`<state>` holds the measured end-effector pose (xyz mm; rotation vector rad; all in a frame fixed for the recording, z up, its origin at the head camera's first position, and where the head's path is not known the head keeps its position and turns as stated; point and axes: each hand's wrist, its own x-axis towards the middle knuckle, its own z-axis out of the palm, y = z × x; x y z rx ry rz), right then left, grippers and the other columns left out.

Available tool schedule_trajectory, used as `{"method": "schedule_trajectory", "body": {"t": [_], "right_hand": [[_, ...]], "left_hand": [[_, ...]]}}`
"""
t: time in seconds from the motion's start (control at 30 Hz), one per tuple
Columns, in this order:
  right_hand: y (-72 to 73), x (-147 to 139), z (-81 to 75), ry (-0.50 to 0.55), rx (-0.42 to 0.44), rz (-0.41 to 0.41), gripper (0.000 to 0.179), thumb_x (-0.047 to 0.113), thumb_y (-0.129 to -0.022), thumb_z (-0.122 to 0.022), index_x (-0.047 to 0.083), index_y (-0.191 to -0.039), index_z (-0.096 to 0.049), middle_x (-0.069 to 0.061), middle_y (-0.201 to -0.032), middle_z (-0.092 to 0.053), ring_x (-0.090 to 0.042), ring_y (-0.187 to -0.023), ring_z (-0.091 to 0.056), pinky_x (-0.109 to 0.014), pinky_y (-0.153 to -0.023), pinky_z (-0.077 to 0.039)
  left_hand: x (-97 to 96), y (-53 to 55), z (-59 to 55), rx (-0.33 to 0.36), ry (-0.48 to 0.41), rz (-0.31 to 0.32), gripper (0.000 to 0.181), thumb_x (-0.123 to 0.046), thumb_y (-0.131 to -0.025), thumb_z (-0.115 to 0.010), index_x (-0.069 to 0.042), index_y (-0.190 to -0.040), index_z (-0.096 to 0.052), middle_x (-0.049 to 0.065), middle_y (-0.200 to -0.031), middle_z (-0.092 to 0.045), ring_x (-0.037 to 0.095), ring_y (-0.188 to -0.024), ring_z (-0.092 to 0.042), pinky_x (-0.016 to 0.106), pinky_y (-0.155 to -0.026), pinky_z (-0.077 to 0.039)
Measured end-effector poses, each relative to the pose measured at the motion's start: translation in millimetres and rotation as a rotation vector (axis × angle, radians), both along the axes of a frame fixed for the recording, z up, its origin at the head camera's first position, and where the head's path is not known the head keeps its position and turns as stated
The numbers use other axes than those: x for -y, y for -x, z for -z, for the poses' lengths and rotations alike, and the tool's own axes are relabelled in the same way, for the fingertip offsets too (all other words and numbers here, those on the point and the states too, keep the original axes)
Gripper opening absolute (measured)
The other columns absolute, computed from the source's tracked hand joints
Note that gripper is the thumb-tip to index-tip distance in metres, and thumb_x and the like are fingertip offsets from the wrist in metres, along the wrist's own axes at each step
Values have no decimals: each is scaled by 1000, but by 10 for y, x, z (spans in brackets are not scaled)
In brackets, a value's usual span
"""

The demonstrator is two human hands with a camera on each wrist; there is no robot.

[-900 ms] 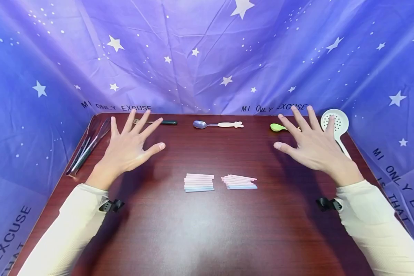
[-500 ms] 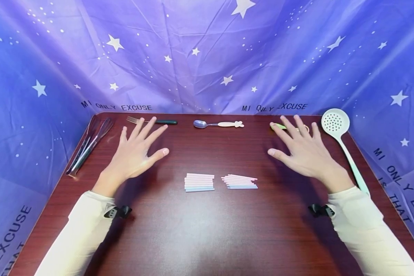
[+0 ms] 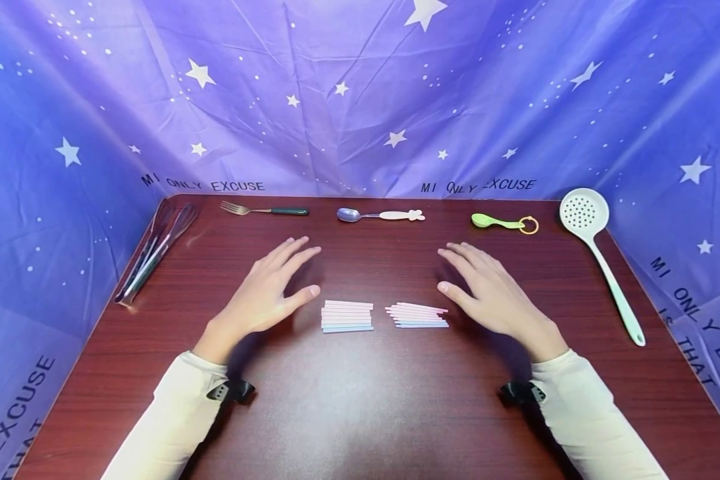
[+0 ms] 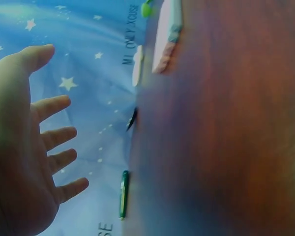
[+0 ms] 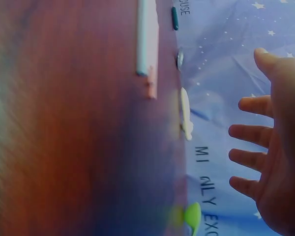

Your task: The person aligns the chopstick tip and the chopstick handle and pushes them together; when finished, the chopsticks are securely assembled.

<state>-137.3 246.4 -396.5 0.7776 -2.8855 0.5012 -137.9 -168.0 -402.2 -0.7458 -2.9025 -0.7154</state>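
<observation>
Two small rows of thin pink and blue sticks lie side by side at the middle of the table, a left row (image 3: 347,317) and a right row (image 3: 417,316). My left hand (image 3: 270,287) hovers just left of the left row, fingers extended and thumb apart, holding nothing. On the other side, my right hand (image 3: 492,290) is over the table right of the right row, its fingers likewise extended and its grasp empty. Both wrist views show spread fingers, those of the left hand (image 4: 29,142) and of the right hand (image 5: 280,142), against the starry cloth.
Along the back edge lie a fork (image 3: 264,209), a spoon with a white handle (image 3: 399,215) and a green spoon (image 3: 498,221) with a yellow ring. Whisks (image 3: 156,253) lie at the left edge, a white slotted skimmer (image 3: 603,260) at the right. Starry cloth (image 3: 360,100) hangs around the table.
Both hands have moved inward and nearer the body, toward the two rows of sticks, and their fingers have drawn closer together. The green spoon and skimmer are now uncovered.
</observation>
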Motion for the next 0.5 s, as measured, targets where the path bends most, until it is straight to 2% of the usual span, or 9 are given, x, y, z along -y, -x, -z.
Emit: {"method": "schedule_trajectory", "body": {"t": [0.2,0.3,0.5], "right_hand": [[-75,96,125,34,100,-19,58,41,-103,-59,13,-153,-48,-15,-158,-46,-37,-148,-40,-62,-118,-32],[-106,145,189,39,147,-32,57,43,-104,-57,15,-154,-47,-13,-158,-47,-34,-148,-42,-61,-118,-32],[-142,220,276,105,171,-86,48,34,-104,-60,18,-149,-54,-7,-149,-56,-28,-140,-49,-52,-116,-38]], "left_hand": [[-95,-60,151,51,-81,44,65,-51,-99,-62,-28,-156,-43,6,-166,-38,32,-152,-38,62,-119,-33],[-144,-82,205,74,-112,51,63,-49,-100,-61,-27,-156,-45,6,-164,-41,30,-150,-40,59,-120,-33],[-267,-105,286,133,-186,64,55,-45,-100,-62,-24,-150,-52,2,-155,-50,27,-146,-45,57,-118,-37]]}}
